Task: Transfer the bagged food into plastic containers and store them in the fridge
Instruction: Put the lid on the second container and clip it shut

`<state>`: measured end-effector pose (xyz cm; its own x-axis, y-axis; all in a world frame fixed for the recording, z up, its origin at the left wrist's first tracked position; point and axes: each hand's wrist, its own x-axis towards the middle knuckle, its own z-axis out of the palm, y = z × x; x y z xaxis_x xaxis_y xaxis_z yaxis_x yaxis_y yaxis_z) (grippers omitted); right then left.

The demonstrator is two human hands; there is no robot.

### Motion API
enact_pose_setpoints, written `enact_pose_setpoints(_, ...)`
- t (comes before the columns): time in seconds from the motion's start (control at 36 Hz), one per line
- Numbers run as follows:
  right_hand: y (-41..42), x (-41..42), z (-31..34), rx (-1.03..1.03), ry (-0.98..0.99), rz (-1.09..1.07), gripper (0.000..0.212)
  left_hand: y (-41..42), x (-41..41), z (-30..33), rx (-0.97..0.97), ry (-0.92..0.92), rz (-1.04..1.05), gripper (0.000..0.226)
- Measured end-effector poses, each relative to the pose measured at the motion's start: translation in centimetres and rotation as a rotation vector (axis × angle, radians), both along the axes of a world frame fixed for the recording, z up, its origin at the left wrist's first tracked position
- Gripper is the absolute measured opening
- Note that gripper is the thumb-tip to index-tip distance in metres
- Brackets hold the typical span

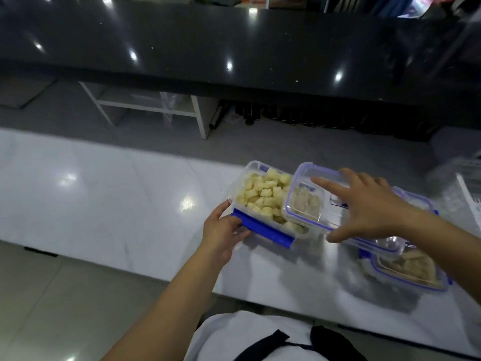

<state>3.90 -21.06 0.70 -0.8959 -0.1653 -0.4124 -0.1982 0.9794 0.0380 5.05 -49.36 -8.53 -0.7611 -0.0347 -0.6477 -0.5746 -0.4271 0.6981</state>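
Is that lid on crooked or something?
Yes. The clear lid under the right hand sits tilted, covering only one end of the open container of pale food chunks, which the left hand holds.

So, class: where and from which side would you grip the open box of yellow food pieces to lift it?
Probably by its two short ends, with both hands. The box is long, full and unlidded. The left hand already holds the near-left end by the blue clip; the lid under the right hand covers the other end.
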Motion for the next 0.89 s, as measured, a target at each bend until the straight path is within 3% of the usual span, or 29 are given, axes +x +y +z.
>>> enact_pose_setpoints(0.11, 0.8, 0.5, -0.3, 0.059, -0.059, -0.010, 0.122, 0.0, 0.2, -0.2, -0.017, -0.011, 0.014, 0.057)
enact_pose_setpoints(0.58, -4.2, -0.3, -2.1, -0.063, -0.084, 0.069, 0.122, 0.3, 1.6, 0.1, -0.016, 0.004, -0.005, 0.061)
enact_pose_setpoints(0.67, -3.9, -0.5, -1.2, -0.103, -0.046, 0.012, 0.123, 0.3, 1.9, 0.1, -0.010, -0.004, 0.016, 0.061)
enact_pose_setpoints(0.78, -5.1, -1.3, -0.7, -0.302, -0.017, -0.150, 0.120, 0.7, 2.3, 0.0, -0.010, -0.023, 0.069, 0.059)
enact_pose_setpoints(0.89, -7.1, -0.8, -2.8, -0.176, -0.013, -0.110, 0.120, 1.4, 2.6, 0.1, -0.027, -0.013, 0.124, 0.056)
